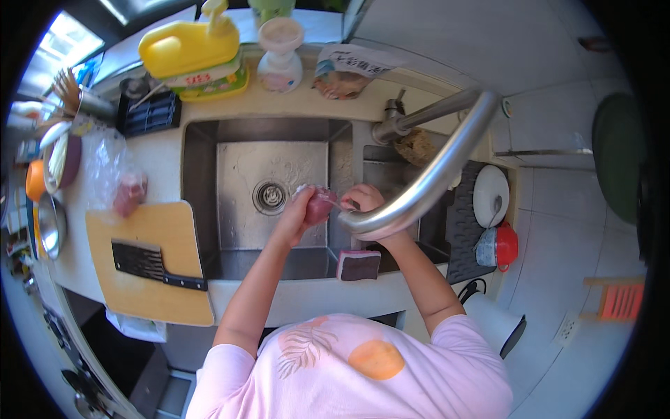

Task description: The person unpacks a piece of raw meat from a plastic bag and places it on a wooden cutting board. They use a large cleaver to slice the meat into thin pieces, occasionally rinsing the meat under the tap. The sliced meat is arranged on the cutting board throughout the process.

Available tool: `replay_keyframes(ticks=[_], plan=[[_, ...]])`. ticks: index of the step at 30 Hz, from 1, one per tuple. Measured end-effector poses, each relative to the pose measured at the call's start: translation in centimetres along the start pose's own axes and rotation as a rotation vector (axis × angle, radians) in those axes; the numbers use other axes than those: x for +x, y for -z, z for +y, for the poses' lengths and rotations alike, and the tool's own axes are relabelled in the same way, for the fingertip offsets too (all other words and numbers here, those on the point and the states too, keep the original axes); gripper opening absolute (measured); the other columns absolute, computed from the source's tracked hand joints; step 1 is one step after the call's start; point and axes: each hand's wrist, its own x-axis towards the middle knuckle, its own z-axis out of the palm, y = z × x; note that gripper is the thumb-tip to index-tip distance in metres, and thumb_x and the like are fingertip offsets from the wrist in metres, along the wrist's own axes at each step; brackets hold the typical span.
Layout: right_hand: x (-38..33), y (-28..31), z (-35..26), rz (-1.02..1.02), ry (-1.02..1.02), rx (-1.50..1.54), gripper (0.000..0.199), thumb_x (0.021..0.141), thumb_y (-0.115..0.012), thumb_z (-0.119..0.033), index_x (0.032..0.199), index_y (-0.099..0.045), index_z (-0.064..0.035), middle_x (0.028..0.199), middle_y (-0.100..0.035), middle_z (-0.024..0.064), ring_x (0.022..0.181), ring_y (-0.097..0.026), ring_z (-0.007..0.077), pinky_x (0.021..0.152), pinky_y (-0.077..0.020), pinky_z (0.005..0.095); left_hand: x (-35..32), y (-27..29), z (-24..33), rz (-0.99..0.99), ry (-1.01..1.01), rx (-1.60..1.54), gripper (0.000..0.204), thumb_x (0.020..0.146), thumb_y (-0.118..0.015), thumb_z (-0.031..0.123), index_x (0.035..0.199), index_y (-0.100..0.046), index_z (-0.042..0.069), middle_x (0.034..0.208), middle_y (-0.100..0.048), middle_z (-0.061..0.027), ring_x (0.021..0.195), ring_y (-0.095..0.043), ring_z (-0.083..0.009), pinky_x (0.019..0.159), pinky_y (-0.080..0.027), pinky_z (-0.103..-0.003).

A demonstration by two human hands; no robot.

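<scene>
Over the sink (234,241), my left hand (296,215) is closed round a rounded, reddish-purple red onion (319,208), with whitish bits at its top left. My right hand (364,197) is just right of it, its fingers pinched together. A thin pale sliver shows between those fingers and the onion, and a small dark patch lies under the fingers; I cannot make out what is held. The curved metal faucet (447,178) hangs over the right wrist and hides part of it.
A sponge (359,265) lies on the sink's front edge. At left, a cleaver (139,260) rests on a cutting board (153,300), beside a clear plastic bag (105,164) with a reddish lump. Behind stand a yellow jug (188,52) and pump bottle (280,70); bowls (497,246) sit right.
</scene>
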Motion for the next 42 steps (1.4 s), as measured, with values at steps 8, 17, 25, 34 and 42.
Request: replay_keyframes(ticks=[8,17,25,34,42], plan=[[-0.9,8.6,2.3,0.437,-0.367,0.169,0.012,0.084,-0.064,-0.010,0.093,-0.065,-0.0015,0.084,-0.065,0.0082,0.074,-0.063,0.0166,0.067,-0.0507,0.0289,3.1,-1.0,-0.7,-0.118,0.036,-0.032,0.034,0.089,-0.059,0.023,0.116,-0.051,0.005,0.104,-0.059,-0.0065,0.090,-0.059,-0.0145,0.075,-0.050,-0.028],[14.0,12.5,7.8,0.394,-0.115,1.042,0.025,0.092,-0.053,-0.015,0.110,-0.062,0.0001,0.105,-0.064,0.0085,0.101,-0.058,0.0160,0.091,-0.0435,0.0299,-1.0,1.1,1.3,-0.176,0.012,0.038,0.047,0.083,-0.069,0.019,0.126,-0.050,0.008,0.113,-0.059,-0.0030,0.096,-0.059,-0.0132,0.079,-0.047,-0.028],[9.2,14.6,6.6,0.441,-0.299,0.324,0.023,0.095,-0.052,-0.019,0.107,-0.062,-0.0019,0.100,-0.062,0.0068,0.091,-0.058,0.0126,0.083,-0.0496,0.0265,-3.0,2.7,0.3,0.485,-0.921,1.154,0.046,0.068,-0.082,0.024,0.099,-0.057,0.001,0.087,-0.064,-0.0137,0.075,-0.063,-0.0232,0.060,-0.049,-0.036],[-5.1,6.5,-7.1,-0.254,-0.285,0.486,0.016,0.092,-0.055,-0.007,0.102,-0.063,0.0018,0.095,-0.065,0.0072,0.087,-0.064,0.0141,0.077,-0.0523,0.0265,-11.2,5.1,5.1,0.222,-0.169,0.027,0.042,0.077,-0.076,0.024,0.109,-0.055,0.006,0.095,-0.063,-0.0055,0.081,-0.063,-0.0135,0.064,-0.054,-0.029],[-1.8,-14.1,-26.1,-0.283,0.390,0.229,0.017,0.077,-0.066,-0.010,0.090,-0.061,-0.0005,0.090,-0.059,0.0172,0.087,-0.059,0.0349,0.077,-0.0486,0.0407,-24.2,18.3,14.0,0.379,-0.572,0.163,0.037,0.073,-0.073,0.015,0.102,-0.050,0.009,0.094,-0.058,-0.0044,0.083,-0.061,-0.0135,0.070,-0.052,-0.030]])
